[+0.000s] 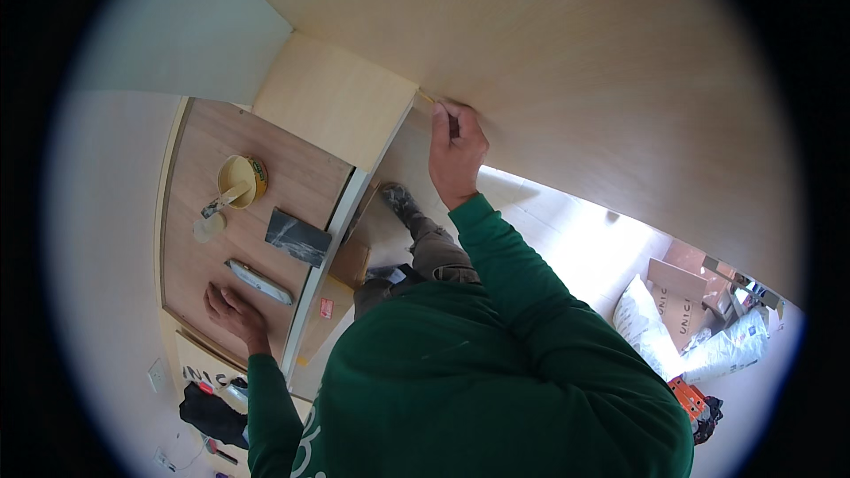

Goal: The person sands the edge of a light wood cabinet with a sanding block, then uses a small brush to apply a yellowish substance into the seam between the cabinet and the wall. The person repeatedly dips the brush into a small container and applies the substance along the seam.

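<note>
My right hand (458, 146) is raised to the corner where a pale wood box (341, 93) meets a tall wood panel (602, 88). Its fingers are closed in a pinch at that edge. A thin yellowish sliver shows by the fingertips, too small to name. My left hand (235, 312) lies on the brown wood top (305, 146), fingers stretched out and holding nothing. Close to it is a grey utility knife (258, 281). A dark veined slab (298, 236) lies farther along, beside a yellow tin (257, 179) of cream paste with a putty knife (212, 207) sticking out.
A round pale lid (209, 228) lies by the tin. Below the worktop's edge stands a cardboard box (352, 263). White sacks (651, 323), cardboard sheets (680, 301) and an orange object (688, 399) are on the floor at right. A black cloth bundle (212, 416) sits at lower left.
</note>
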The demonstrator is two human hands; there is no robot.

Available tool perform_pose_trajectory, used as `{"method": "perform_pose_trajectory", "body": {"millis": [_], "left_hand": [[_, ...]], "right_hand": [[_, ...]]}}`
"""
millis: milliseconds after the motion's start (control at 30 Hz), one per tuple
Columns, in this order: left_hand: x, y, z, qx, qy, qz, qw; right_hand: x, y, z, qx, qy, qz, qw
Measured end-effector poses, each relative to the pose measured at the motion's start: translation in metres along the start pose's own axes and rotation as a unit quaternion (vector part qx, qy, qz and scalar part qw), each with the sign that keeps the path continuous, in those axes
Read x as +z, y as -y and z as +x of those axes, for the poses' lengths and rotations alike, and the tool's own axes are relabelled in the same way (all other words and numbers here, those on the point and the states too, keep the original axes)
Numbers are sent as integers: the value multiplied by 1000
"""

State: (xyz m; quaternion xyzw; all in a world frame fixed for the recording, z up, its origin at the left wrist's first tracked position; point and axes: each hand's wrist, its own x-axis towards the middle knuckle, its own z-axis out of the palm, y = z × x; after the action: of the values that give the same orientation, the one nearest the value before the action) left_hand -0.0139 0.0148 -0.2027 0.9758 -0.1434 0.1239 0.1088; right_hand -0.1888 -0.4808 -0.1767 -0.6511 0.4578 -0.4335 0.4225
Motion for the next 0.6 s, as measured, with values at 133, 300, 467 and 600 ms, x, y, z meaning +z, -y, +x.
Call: {"method": "perform_pose_trajectory", "body": {"millis": [133, 300, 467, 600], "left_hand": [[0, 0, -1, -4, 1, -1, 1000], [-1, -1, 0, -8, 7, 2, 1000], [-3, -4, -1, -18, 9, 2, 1000], [-3, -7, 0, -18, 10, -3, 1000]], "right_hand": [[2, 0, 0, 7, 3, -6, 1000], [2, 2, 0, 23, 3, -8, 1000], [-3, 2, 0, 12, 7, 5, 1000], [-2, -5, 0, 8, 3, -12, 1000]]}}
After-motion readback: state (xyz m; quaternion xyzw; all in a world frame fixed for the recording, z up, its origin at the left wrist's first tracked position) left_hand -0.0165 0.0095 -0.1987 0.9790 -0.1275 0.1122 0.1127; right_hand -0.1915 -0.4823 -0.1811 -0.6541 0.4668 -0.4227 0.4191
